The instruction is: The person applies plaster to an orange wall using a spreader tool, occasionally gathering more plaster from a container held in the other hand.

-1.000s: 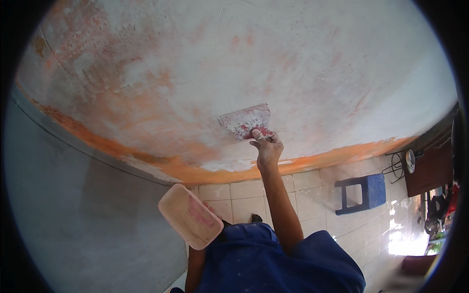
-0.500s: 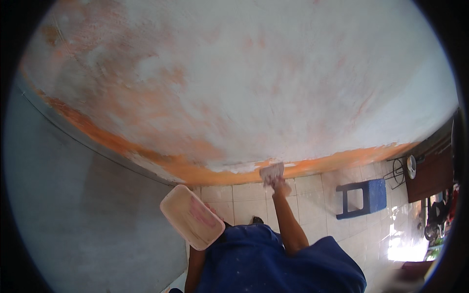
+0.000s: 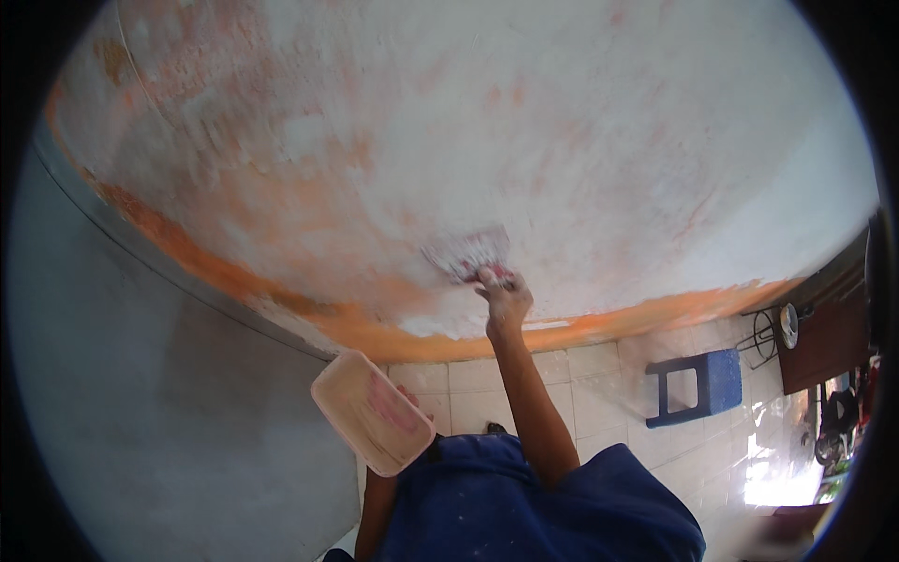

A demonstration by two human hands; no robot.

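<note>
My right hand (image 3: 507, 302) grips a putty knife (image 3: 470, 253) with a wide blade smeared in whitish filler. Its blade lies against the wall (image 3: 599, 169), whose orange paint shows through patchy white filler, with a bare orange band (image 3: 449, 347) along the foot. Low on the left, a shallow pinkish plastic tub (image 3: 348, 389) is tilted toward me, with thin filler residue inside. Behind its right edge my left hand (image 3: 412, 398) supports it; most of the fingers are hidden by the tub.
A grey wall (image 3: 187, 375) closes off the left side. On the tiled floor (image 3: 599, 403) to the right stands a blue plastic stool (image 3: 716, 384), near a black wire stand (image 3: 761, 328) and a brown wooden piece (image 3: 824, 332). Bright daylight falls at the lower right.
My right hand has swept the putty knife up and left, from the orange band at the wall's foot onto the whitened part. The left hand and tub stay nearly in place.
</note>
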